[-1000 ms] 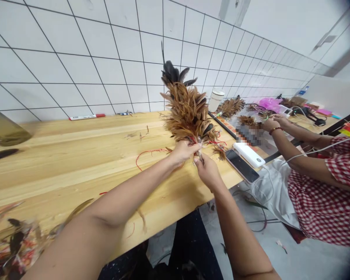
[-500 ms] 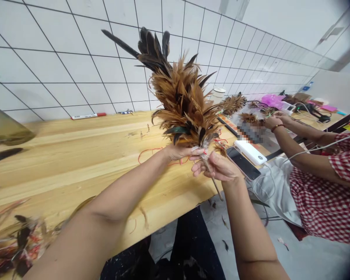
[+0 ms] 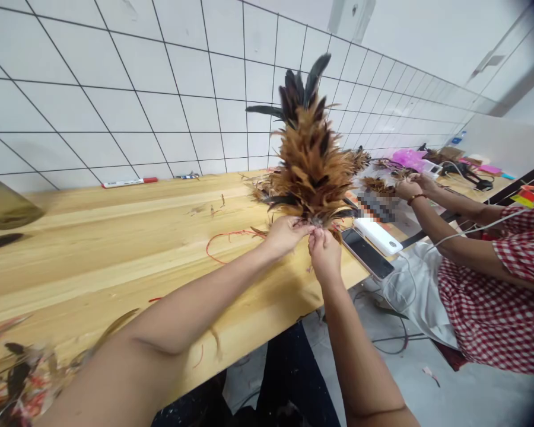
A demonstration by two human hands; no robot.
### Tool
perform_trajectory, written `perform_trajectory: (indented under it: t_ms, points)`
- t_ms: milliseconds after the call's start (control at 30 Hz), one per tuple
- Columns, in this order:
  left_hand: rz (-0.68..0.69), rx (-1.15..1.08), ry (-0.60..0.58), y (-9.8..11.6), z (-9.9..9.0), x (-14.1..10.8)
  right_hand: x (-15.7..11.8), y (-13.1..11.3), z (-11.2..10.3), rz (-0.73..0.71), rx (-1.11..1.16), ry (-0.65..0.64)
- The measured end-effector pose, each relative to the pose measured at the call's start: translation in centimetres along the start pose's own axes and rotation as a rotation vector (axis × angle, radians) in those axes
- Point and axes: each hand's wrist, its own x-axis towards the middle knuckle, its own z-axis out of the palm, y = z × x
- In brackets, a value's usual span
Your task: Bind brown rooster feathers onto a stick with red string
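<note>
A tall bundle of ginger-brown feathers with black tips [image 3: 311, 160] stands upright above the wooden table, its base pinched between both hands. My left hand [image 3: 285, 234] grips the lower feathers from the left. My right hand [image 3: 324, 252] closes on the base from below, right next to the left hand. Together my fingers hide the bundle's stem and binding. A loop of thin red cord [image 3: 225, 237] lies on the table behind my left forearm.
On the pale wooden table [image 3: 115, 249] lie a phone [image 3: 365, 254], a white power bank [image 3: 378, 235] and a marker [image 3: 124, 182]. A loose feather heap [image 3: 18, 373] sits at lower left. At right, a co-worker's hands [image 3: 409, 188] work among feathers. Tiled wall behind.
The feather bundle has swung from leaning left to nearly upright. The bare stem seen earlier is now hidden, and my hands have come closer together around the base.
</note>
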Motion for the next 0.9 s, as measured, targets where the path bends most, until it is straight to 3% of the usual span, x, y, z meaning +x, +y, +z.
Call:
perform_trajectory:
  t_ms: [100, 167, 300, 433, 533, 600, 667, 767, 900]
  points:
    - [0.012, 0.095, 0.09, 0.4, 0.9, -0.9, -0.1, 0.8, 0.8, -0.067, -0.395, 0.241]
    - [0.041, 0.165, 0.116, 0.8, 1.3, -1.6, -0.2, 1.0, 1.4, -0.071, -0.51, 0.288]
    - [0.092, 0.274, 0.158, 1.1, 1.7, -2.0, -0.7, 0.6, 2.5, -0.088, -0.519, 0.289]
    - [0.089, 0.13, 0.166, 0.7, 0.8, -1.1, -1.3, -0.3, 2.8, -0.077, -0.374, 0.228]
    - [0.038, 0.027, -0.022, 0.9, -0.9, -0.3, -1.2, -1.0, 1.3, -0.012, -0.029, -0.041]
    - [0.005, 0.017, -0.184, 1.2, -2.3, 0.1, -0.8, -1.2, -0.4, 0.124, 0.31, -0.323]
    - [0.008, -0.04, -0.253, 1.3, -3.3, 0.2, -0.3, -1.2, -2.0, 0.278, 0.597, -0.504]
    - [0.024, -0.123, -0.26, 1.2, -3.9, 0.1, 0.3, -1.0, -3.2, 0.417, 0.796, -0.657]
    - [-0.016, -0.122, -0.356, 0.9, -3.8, -0.3, 0.2, -1.1, -2.6, 0.515, 0.91, -0.779]
